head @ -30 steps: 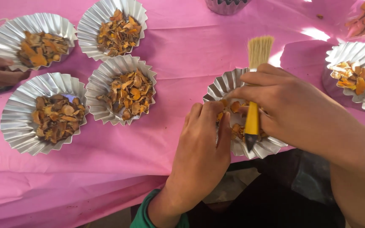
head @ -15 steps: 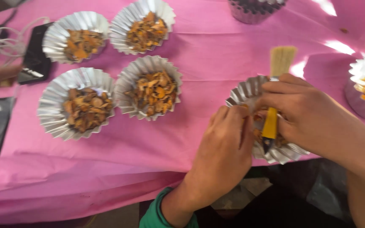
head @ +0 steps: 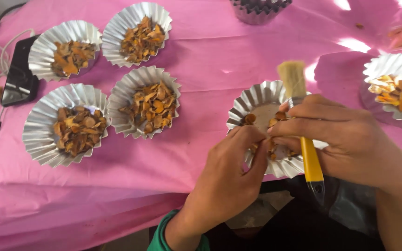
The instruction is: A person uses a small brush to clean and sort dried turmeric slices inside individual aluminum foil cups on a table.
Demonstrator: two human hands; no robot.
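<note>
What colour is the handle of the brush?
Yellow; the brush handle shows best in the head view, in the right hand.

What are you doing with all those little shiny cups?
A person is working over one foil cup at the edge of a table with a pink cloth. The right hand holds a yellow-handled brush, bristles up, while the left hand picks at the orange-brown dried pieces inside it. Four filled cups sit in a group to the left, and another filled cup is on the right.
</note>
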